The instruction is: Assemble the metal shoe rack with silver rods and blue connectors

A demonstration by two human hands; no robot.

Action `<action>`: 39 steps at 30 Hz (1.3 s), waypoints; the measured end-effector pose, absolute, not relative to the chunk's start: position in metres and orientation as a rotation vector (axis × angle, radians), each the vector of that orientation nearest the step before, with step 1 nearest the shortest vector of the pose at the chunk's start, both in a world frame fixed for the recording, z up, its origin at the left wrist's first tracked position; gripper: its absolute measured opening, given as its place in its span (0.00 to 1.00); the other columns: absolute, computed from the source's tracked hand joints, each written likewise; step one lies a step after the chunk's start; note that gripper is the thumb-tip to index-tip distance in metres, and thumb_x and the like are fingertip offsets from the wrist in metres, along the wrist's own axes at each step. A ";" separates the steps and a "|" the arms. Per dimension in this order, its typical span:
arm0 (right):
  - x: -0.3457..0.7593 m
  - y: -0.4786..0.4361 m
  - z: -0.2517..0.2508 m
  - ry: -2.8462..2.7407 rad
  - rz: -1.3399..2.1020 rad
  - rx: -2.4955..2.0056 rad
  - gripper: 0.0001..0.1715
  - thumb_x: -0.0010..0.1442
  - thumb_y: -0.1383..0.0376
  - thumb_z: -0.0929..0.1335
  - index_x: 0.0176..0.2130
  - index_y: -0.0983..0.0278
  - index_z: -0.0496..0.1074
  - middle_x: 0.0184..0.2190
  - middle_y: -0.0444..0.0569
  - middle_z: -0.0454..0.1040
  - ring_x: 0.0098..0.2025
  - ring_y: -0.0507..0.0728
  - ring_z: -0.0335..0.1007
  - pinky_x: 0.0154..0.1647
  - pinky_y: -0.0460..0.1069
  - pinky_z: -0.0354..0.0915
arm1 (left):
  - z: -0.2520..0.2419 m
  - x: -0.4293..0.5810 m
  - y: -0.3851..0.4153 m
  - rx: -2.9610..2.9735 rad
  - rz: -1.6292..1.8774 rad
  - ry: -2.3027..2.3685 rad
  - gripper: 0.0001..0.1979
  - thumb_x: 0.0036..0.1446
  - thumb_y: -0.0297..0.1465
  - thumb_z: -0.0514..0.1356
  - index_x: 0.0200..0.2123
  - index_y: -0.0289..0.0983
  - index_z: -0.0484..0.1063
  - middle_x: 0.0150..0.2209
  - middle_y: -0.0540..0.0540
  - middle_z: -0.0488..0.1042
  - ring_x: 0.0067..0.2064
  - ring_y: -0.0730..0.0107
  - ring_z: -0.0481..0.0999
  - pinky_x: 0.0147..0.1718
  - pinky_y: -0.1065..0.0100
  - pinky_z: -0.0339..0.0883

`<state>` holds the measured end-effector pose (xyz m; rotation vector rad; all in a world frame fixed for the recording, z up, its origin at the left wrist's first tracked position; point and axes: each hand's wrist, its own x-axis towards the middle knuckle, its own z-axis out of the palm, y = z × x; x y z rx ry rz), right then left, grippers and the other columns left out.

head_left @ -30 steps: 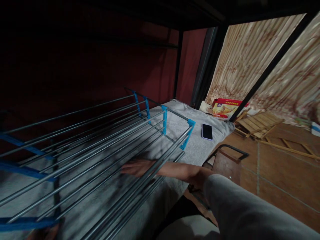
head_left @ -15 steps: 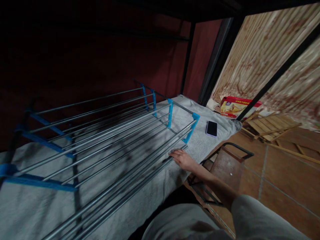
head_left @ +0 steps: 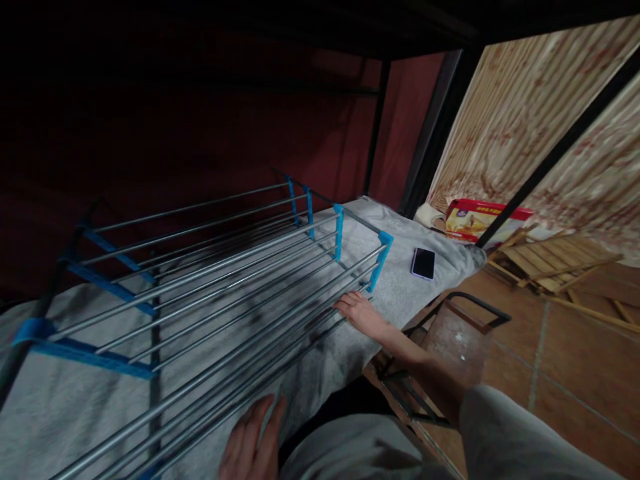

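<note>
A rack of grey metal rods with blue plastic brackets lies on a grey cloth. My right hand is at the near right end of the rack, its fingers curled over the outer rods close to the blue end bracket. Near the bottom edge of the view, my left hand is beside the nearest rods, fingers extended and thumb a little apart, holding nothing visible.
A phone lies on the cloth to the right. Beside the bed stands a chair. A red and yellow box and wooden slats are farther right. Dark posts rise around the bed.
My left hand has come into view at the bottom. The ends of the nearest rods have shifted closer to the right end bracket, with my right hand still at them.
</note>
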<state>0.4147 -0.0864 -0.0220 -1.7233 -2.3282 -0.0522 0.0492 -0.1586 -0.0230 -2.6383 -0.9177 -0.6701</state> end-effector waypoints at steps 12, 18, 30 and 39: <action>0.414 -0.090 -0.012 -2.294 -0.074 -1.684 0.16 0.69 0.70 0.61 0.52 0.61 0.72 0.45 0.50 0.74 0.48 0.57 0.65 0.53 0.54 0.59 | 0.006 0.162 -0.102 -2.652 -0.407 -1.098 0.24 0.64 0.23 0.51 0.62 0.29 0.64 0.61 0.34 0.69 0.58 0.53 0.71 0.57 0.52 0.66; 0.415 -0.091 -0.005 -2.241 -0.019 -1.650 0.16 0.68 0.70 0.62 0.52 0.59 0.73 0.47 0.50 0.74 0.50 0.58 0.64 0.56 0.55 0.59 | 0.016 0.190 -0.083 -2.726 -0.214 -1.163 0.29 0.60 0.16 0.47 0.63 0.34 0.65 0.62 0.37 0.68 0.59 0.55 0.72 0.57 0.54 0.67; 0.449 -0.118 -0.053 -1.175 -0.036 -1.768 0.16 0.68 0.64 0.59 0.54 0.62 0.63 0.49 0.57 0.69 0.54 0.62 0.65 0.57 0.60 0.64 | 0.000 0.185 -0.061 -2.977 -0.394 -1.343 0.25 0.62 0.21 0.45 0.58 0.37 0.69 0.52 0.41 0.78 0.51 0.63 0.79 0.52 0.61 0.71; 0.486 -0.081 -0.064 -1.196 0.210 -1.762 0.23 0.65 0.63 0.63 0.58 0.63 0.60 0.56 0.57 0.70 0.56 0.59 0.68 0.58 0.55 0.64 | 0.000 0.184 -0.061 -2.989 -0.274 -1.417 0.26 0.62 0.19 0.43 0.59 0.35 0.68 0.52 0.41 0.78 0.51 0.65 0.79 0.51 0.64 0.73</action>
